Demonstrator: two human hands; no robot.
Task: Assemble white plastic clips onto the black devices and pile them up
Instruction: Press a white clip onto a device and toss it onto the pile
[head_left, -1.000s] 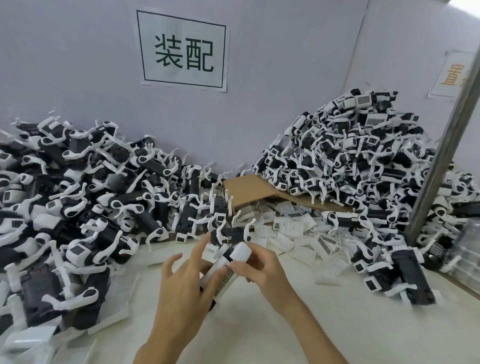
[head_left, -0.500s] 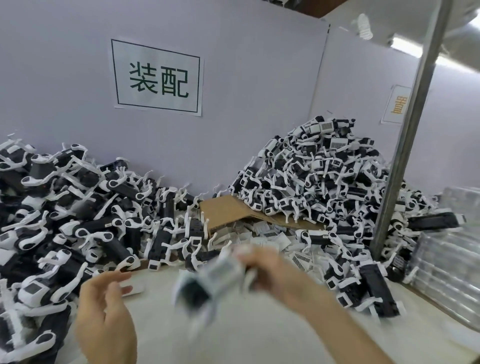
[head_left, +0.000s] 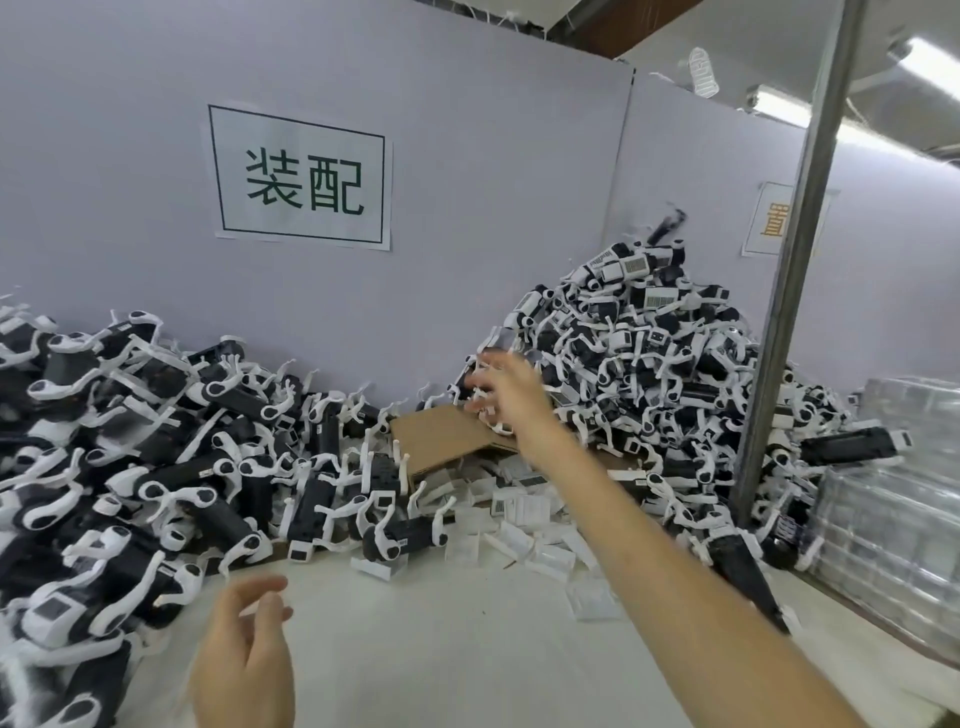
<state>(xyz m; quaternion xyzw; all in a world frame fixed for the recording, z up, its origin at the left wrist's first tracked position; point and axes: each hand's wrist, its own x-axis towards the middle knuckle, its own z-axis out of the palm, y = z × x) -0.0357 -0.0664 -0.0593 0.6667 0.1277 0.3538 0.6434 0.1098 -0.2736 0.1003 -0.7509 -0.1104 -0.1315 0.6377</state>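
- My right hand (head_left: 501, 387) is stretched far out over the bench, in front of the foot of the right-hand heap. Its fingers are spread and blurred, and I see nothing held in them: it is released.
- My left hand (head_left: 244, 649) hovers near me, low on the left, with fingers loosely straight and apart. It also holds nothing.
- One black device (head_left: 667, 228), smeared by motion with a thin white streak beside it, sits in the air just above the peak of the right pile (head_left: 649, 374), against the wall (head_left: 493, 208). I cannot see it touching anything.
- The right pile is a tall cone of black devices with white clips fitted, heaped into the far right corner.
- A lower, wider left pile (head_left: 130, 441) of the same black-and-white pieces runs along the left side of the bench up to the wall.
- Between the two piles a cardboard sheet (head_left: 441, 436) lies tilted, its right edge under the right pile.
- Loose white clips (head_left: 524, 519) are scattered on the bench just in front of the cardboard, under my right forearm.
- The bench (head_left: 441, 649) has a pale surface.
- A metal post (head_left: 789, 291) stands to the right, in front of the right pile, and clear trays (head_left: 893, 509) are stacked at the far right edge.
- A paper sign (head_left: 301, 179) with two dark characters hangs on the wall above the left pile.
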